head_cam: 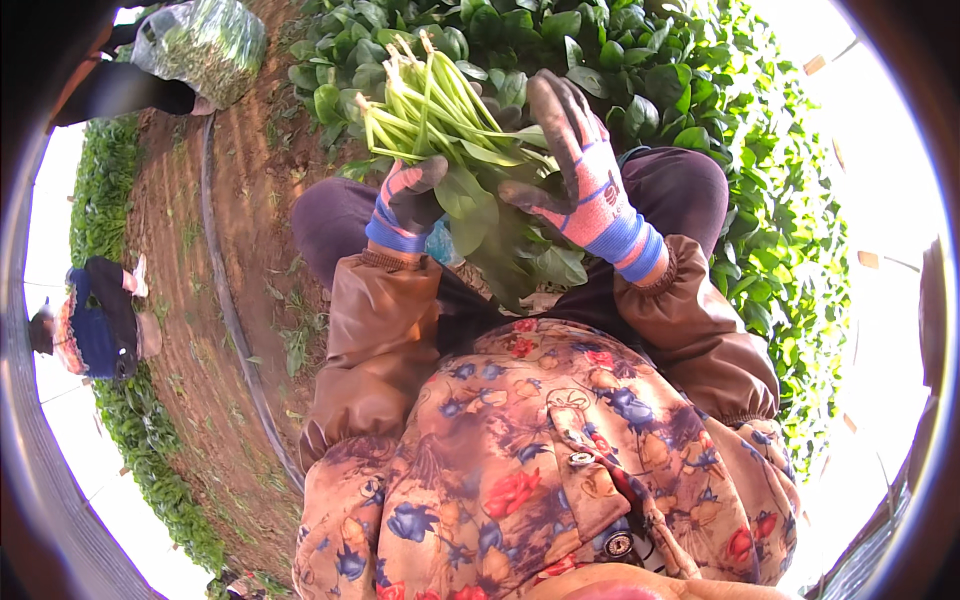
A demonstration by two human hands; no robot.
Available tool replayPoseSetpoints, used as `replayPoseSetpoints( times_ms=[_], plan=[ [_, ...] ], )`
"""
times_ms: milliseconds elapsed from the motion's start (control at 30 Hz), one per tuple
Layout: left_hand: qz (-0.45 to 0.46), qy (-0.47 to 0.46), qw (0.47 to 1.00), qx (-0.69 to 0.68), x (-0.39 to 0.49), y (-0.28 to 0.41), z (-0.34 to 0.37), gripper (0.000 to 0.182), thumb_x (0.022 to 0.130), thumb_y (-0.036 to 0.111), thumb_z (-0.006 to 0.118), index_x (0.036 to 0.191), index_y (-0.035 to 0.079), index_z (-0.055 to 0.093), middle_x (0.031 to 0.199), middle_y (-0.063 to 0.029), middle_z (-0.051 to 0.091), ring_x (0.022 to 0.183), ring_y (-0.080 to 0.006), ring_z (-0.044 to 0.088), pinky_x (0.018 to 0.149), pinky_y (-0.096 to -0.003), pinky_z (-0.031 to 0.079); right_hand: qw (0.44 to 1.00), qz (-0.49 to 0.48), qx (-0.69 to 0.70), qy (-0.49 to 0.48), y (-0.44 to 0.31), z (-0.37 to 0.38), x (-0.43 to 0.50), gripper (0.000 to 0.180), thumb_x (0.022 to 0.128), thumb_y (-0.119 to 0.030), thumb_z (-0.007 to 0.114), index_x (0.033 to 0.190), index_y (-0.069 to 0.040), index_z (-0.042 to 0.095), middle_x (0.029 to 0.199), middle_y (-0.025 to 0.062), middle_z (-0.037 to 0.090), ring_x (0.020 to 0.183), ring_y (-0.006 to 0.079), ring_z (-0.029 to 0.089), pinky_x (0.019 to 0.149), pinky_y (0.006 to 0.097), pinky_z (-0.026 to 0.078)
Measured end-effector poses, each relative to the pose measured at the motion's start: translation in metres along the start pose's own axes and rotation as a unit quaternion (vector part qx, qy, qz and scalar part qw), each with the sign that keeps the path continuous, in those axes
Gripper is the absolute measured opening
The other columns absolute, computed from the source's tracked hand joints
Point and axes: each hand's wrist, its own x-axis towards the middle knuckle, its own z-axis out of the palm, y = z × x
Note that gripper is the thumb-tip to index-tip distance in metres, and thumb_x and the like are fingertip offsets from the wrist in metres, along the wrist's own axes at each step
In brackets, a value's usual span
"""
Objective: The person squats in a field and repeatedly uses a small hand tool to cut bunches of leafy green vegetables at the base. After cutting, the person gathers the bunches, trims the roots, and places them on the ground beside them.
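Note:
A bunch of leafy greens, likely spinach (431,112), is tilted in front of me, with pale cut stem ends up at the far left and leaves hanging toward my lap. My left hand (411,196), in a pink and blue glove with a dark coated palm, grips the bunch from the left, its thumb over the stems; its other fingers are mostly hidden behind the greens. At the right of the bunch is my right hand (574,161), gloved alike, fingers raised and thumb spread apart. Whether it touches the leaves is hard to tell.
Dense growing greens (645,82) fill the bed ahead and right. A dark hose (217,255) runs along bare soil (176,225) at left. Beyond are a full clear plastic bag (206,52) beside a person's dark-clothed limb (127,90), and another person (97,319).

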Motion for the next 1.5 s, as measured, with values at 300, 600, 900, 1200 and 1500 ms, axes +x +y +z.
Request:
replayPoseSetpoints(
  times_ms=[300, 600, 900, 1200, 1500],
  plan=[
    [0.133, -0.081, 0.987, 0.035, 0.015, 0.020, 0.027, 0.077, 0.081, 0.019, 0.066, 0.143, 0.001, 0.026, 0.144, -0.0208, 0.035, 0.130, -0.0351, 0.040, 0.106, -0.0452, 0.037, 0.988, -0.066, -0.036, -0.134, -0.013, 0.011, 0.001, 0.065, 0.075, -0.021, 0.069, 0.135, -0.011, 0.046, 0.133, 0.0200, 0.044, 0.122, 0.0400, 0.043, 0.099, 0.0494, 0.037],
    [0.329, 0.112, 0.867, 0.356, -0.058, 0.204, 0.025, 0.078, 0.073, 0.032, 0.073, 0.135, -0.002, 0.039, 0.126, -0.0197, 0.052, 0.113, -0.0288, 0.053, 0.097, -0.0423, 0.044, 0.977, -0.208, 0.055, -0.002, -0.021, -0.013, 0.086, 0.059, 0.077, 0.000, 0.065, 0.133, -0.001, 0.046, 0.128, 0.0199, 0.053, 0.117, 0.0343, 0.053, 0.097, 0.0386, 0.044],
    [0.049, 0.591, 0.378, 0.711, -0.303, 0.292, 0.093, 0.101, 0.061, 0.037, 0.086, 0.139, -0.003, 0.035, 0.134, -0.0219, 0.048, 0.121, -0.0293, 0.050, 0.103, -0.0378, 0.041, 0.945, -0.015, 0.318, -0.072, 0.063, 0.003, 0.098, 0.050, 0.092, 0.000, 0.052, 0.139, 0.001, 0.037, 0.129, 0.0170, 0.052, 0.111, 0.0207, 0.054, 0.091, 0.0281, 0.046],
    [-0.238, 0.609, 0.593, 0.469, -0.345, 0.053, -0.094, 0.094, 0.055, 0.035, 0.090, 0.132, 0.000, 0.047, 0.119, -0.0161, 0.061, 0.106, -0.0257, 0.061, 0.094, -0.0346, 0.049, 0.977, 0.084, 0.176, -0.089, 0.115, -0.012, 0.066, 0.047, 0.093, 0.000, 0.052, 0.137, 0.004, 0.038, 0.132, 0.0192, 0.050, 0.109, 0.0195, 0.056, 0.089, 0.0261, 0.047],
    [-0.461, 0.510, 0.459, 0.562, -0.242, -0.032, -0.097, 0.102, 0.062, 0.048, 0.077, 0.142, 0.002, 0.034, 0.136, -0.0199, 0.048, 0.124, -0.0318, 0.049, 0.102, -0.0365, 0.040, 0.963, 0.169, 0.200, -0.060, 0.147, -0.006, 0.031, 0.045, 0.094, -0.001, 0.048, 0.138, 0.001, 0.039, 0.131, 0.0180, 0.049, 0.103, 0.0171, 0.056, 0.085, 0.0243, 0.046]
  ],
)
